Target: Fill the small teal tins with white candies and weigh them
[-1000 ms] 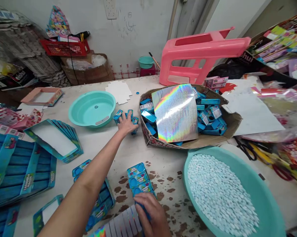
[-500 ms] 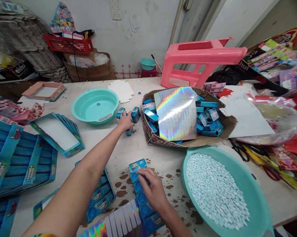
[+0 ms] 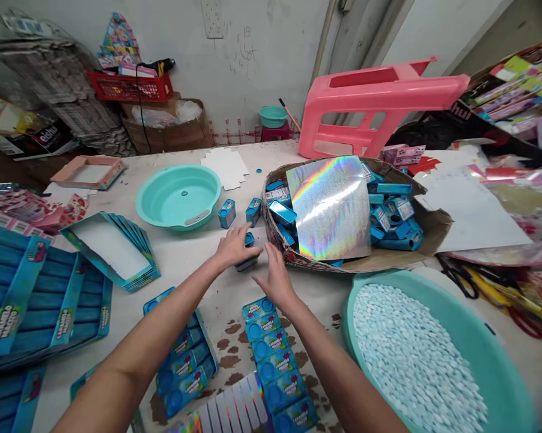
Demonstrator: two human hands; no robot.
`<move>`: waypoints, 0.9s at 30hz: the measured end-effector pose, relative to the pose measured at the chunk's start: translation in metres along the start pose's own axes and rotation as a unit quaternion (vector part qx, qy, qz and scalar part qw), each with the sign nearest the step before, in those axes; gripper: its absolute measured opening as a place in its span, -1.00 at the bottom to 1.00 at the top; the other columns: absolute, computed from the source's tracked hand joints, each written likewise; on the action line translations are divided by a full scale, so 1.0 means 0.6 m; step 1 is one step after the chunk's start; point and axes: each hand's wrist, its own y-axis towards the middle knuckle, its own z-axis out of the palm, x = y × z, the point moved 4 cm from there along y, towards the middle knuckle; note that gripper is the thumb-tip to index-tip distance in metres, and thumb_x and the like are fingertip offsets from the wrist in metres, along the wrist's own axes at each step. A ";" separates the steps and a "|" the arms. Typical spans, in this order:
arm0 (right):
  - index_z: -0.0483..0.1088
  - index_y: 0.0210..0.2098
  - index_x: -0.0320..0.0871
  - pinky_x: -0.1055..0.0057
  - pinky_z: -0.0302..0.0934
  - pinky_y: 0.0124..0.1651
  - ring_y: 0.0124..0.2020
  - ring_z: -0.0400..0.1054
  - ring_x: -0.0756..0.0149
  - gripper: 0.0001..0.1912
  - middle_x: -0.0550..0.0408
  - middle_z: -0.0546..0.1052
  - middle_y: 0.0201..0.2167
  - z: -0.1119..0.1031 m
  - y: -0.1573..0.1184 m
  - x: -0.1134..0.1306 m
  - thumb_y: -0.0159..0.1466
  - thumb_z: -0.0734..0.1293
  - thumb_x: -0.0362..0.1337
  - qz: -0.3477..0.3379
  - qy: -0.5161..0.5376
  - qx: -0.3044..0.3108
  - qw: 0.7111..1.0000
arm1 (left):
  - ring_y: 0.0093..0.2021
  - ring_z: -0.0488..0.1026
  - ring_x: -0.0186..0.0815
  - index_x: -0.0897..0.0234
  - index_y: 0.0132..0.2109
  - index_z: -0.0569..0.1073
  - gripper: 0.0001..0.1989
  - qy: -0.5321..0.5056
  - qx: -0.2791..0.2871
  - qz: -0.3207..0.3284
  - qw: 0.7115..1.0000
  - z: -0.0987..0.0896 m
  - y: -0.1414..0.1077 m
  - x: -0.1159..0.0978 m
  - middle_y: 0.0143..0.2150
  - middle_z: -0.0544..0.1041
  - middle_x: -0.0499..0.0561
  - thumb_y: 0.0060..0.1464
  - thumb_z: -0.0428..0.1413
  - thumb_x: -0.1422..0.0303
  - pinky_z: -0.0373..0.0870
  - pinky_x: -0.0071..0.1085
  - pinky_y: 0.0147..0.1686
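My left hand (image 3: 233, 246) is curled round a small blue candy tin (image 3: 246, 263) on the table, partly covering it. Just to its right, my right hand (image 3: 275, 278) is open, thumb and fingers apart, close to that tin with nothing in it. Two more blue tins, a left one (image 3: 226, 214) and a right one (image 3: 253, 211), stand upright behind my hands. Nearer to me lies a row of blue tins (image 3: 275, 364) with printed labels. Left of it, a blue display tray (image 3: 213, 352) holds more tins, partly hidden by my left forearm.
A carton (image 3: 433, 231) of blue tins, with a shiny holographic sheet (image 3: 331, 207) on top, stands right of my hands. A basin of pale blue candies (image 3: 415, 355) is at front right. A turquoise basin (image 3: 163, 198), stacked trays (image 3: 111, 249) and a pink stool (image 3: 343, 90) stand around.
My left hand has come back from the standing tins towards me, round the nearer tin. My right hand has left the row of tins and reached forward beside it.
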 end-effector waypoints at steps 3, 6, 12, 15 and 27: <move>-0.18 0.33 -0.07 -0.01 0.07 0.23 0.34 -0.17 -0.07 0.03 -0.11 -0.12 0.36 0.020 0.052 -0.008 0.00 0.41 -0.45 -0.007 -0.086 0.041 0.995 | 0.21 0.17 -0.05 0.33 0.29 0.02 -0.27 -0.014 -0.084 -0.038 0.996 -0.018 0.081 0.000 0.22 0.23 0.25 0.06 0.02 0.10 0.17 -0.22 0.12; -0.20 0.33 -0.07 0.03 0.04 0.26 0.35 -0.20 -0.03 0.06 -0.04 -0.18 0.38 0.036 0.085 -0.003 -0.03 0.40 -0.51 -0.042 -0.136 0.080 0.987 | 0.12 0.30 -0.07 0.37 0.23 0.13 -0.38 0.003 -0.065 -0.103 0.993 -0.015 0.155 -0.001 0.13 0.34 0.25 0.05 0.04 0.24 0.26 -0.26 0.02; -0.02 0.29 -0.19 0.08 -0.02 0.30 0.34 -0.16 0.04 -0.12 -0.05 -0.08 0.36 0.064 0.106 -0.007 0.02 0.36 -0.50 -0.095 -0.128 0.129 0.979 | 0.14 0.23 0.02 0.27 -0.04 0.38 -0.67 0.096 -0.109 -0.150 0.978 -0.020 0.132 0.034 0.01 0.41 0.22 0.03 0.01 0.29 0.18 -0.10 0.07; 0.04 0.25 -0.16 0.03 -0.03 0.29 0.33 -0.14 0.02 -0.12 -0.09 -0.02 0.34 0.070 0.106 -0.015 -0.01 0.42 -0.47 -0.096 -0.082 0.113 0.985 | 0.23 0.03 0.09 0.27 0.07 0.32 -0.55 0.141 -0.147 -0.150 0.967 -0.032 0.099 0.055 0.24 0.17 0.23 0.02 0.03 0.22 0.08 -0.02 0.12; -0.19 0.32 -0.07 0.07 0.17 0.16 0.20 0.17 0.03 0.22 -0.13 0.23 0.21 0.094 0.126 -0.084 -0.18 0.54 -0.28 -0.031 0.106 0.069 0.992 | 0.31 -0.15 0.25 0.15 0.31 0.01 -0.10 0.113 0.011 -0.102 0.988 -0.006 0.116 0.092 0.39 -0.29 0.23 -0.12 0.16 0.01 -0.01 0.03 0.16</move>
